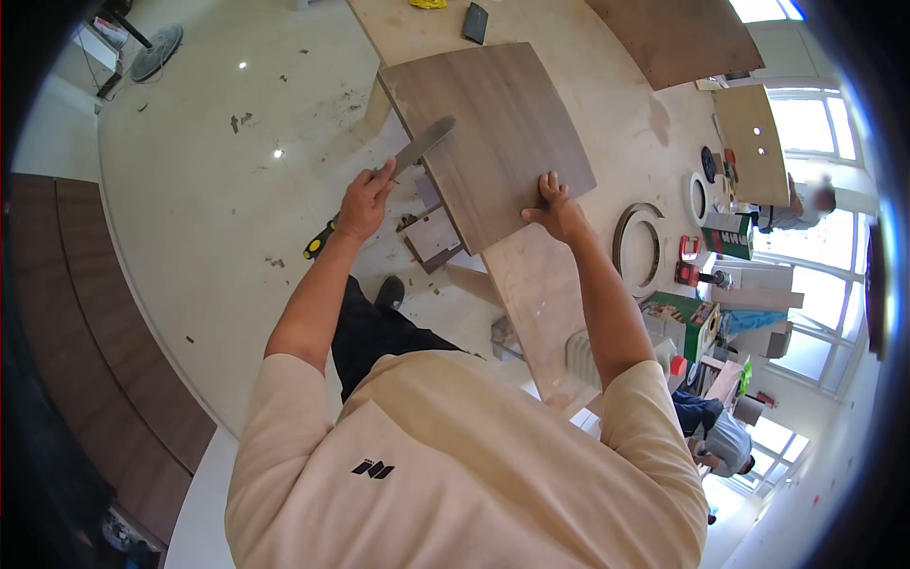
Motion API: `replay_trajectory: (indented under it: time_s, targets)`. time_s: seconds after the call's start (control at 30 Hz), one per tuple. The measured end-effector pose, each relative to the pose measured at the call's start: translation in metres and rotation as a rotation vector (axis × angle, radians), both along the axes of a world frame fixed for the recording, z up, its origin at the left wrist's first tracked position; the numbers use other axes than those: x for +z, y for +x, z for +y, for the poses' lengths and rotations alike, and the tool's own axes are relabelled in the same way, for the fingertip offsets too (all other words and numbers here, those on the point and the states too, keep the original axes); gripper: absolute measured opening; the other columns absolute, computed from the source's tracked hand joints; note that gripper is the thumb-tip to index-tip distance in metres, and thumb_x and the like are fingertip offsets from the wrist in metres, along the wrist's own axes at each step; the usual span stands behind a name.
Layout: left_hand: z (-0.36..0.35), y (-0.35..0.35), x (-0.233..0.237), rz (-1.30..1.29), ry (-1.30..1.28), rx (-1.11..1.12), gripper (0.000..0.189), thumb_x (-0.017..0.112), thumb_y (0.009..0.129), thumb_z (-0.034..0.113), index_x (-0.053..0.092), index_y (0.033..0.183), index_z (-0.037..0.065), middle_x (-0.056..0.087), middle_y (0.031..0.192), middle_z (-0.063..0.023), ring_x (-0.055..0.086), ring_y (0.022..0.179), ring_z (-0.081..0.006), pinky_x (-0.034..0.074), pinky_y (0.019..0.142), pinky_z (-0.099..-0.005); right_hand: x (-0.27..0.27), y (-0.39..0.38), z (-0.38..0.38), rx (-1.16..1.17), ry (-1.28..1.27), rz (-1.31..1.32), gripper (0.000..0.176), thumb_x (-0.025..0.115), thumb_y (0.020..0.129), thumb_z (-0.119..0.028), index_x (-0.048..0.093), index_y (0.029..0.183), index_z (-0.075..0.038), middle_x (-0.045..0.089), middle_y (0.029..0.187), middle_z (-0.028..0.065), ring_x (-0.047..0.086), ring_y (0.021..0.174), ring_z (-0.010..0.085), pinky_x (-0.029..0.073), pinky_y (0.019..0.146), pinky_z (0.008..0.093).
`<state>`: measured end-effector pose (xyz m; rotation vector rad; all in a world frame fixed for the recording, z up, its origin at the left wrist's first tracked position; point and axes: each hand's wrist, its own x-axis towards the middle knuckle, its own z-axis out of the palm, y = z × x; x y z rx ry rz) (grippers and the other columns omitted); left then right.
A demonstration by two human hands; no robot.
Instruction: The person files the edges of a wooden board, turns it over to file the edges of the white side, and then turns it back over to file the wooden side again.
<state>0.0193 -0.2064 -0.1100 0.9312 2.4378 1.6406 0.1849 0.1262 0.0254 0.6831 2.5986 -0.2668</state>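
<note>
My left hand [364,205] is closed around a flat metal file [425,140]. Its black and yellow handle [320,240] sticks out below my wrist. The blade lies across the left edge of a brown wood-grain panel [498,128], its tip over the panel's face. My right hand [557,211] rests palm down near the panel's right lower corner, fingers spread and thumb out to the side. Curved at its far and right sides, the panel lies on the workbench [531,284] and reaches past its left edge.
On the bench are a dark phone [476,23], a curved brown board [678,38], ring-shaped pieces [640,248] and a red cordless drill [697,275]. Two people [804,204] [728,444] are at the right. Debris dots the pale floor [209,218]; a drawer-like box [433,235] sits below the panel.
</note>
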Motion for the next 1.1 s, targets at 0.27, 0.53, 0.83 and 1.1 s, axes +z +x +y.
replay_trajectory:
  time_s: [0.27, 0.53, 0.83, 1.1]
  targets:
    - [0.004, 0.055, 0.024, 0.325, -0.068, -0.334, 0.059, 0.068, 0.087, 0.012, 0.059, 0.142, 0.030, 0.055, 0.082, -0.0113, 0.059, 0.076, -0.0319, 0.050, 0.068, -0.0409, 0.012, -0.014, -0.004, 0.020, -0.030, -0.057, 0.102, 0.084, 0.076, -0.034, 0.027, 0.159, -0.013, 0.014, 0.167, 0.0176, 0.021, 0.150, 0.0455, 0.030, 0.121, 0.0504]
    - [0.015, -0.015, 0.007, 0.070, 0.074, -0.086, 0.062, 0.066, 0.089, 0.004, 0.056, 0.144, 0.030, 0.054, 0.082, -0.0133, 0.059, 0.074, -0.0344, 0.050, 0.066, -0.0435, 0.030, -0.064, -0.026, -0.020, -0.054, -0.121, 0.119, 0.090, 0.063, -0.041, 0.024, 0.161, -0.027, 0.010, 0.168, 0.0164, 0.018, 0.145, 0.0584, 0.019, 0.122, 0.0592]
    - [-0.002, -0.046, 0.005, 0.064, -0.031, -0.101, 0.060, 0.067, 0.088, 0.008, 0.057, 0.143, 0.032, 0.050, 0.080, -0.0124, 0.056, 0.071, -0.0343, 0.049, 0.067, -0.0436, 0.031, -0.065, -0.029, -0.064, -0.075, -0.113, 0.121, 0.091, 0.061, -0.040, 0.024, 0.161, -0.030, 0.012, 0.168, 0.0180, 0.018, 0.144, 0.0595, 0.011, 0.124, 0.0573]
    - [-0.016, -0.055, 0.038, 0.191, -0.249, -0.186, 0.047, 0.063, 0.092, 0.008, 0.065, 0.136, 0.024, 0.047, 0.079, -0.0132, 0.054, 0.069, -0.0318, 0.048, 0.068, -0.0416, 0.006, -0.054, -0.008, 0.032, -0.108, 0.006, 0.122, 0.091, 0.061, -0.039, 0.022, 0.161, -0.029, 0.012, 0.167, 0.0190, 0.018, 0.144, 0.0598, 0.012, 0.123, 0.0588]
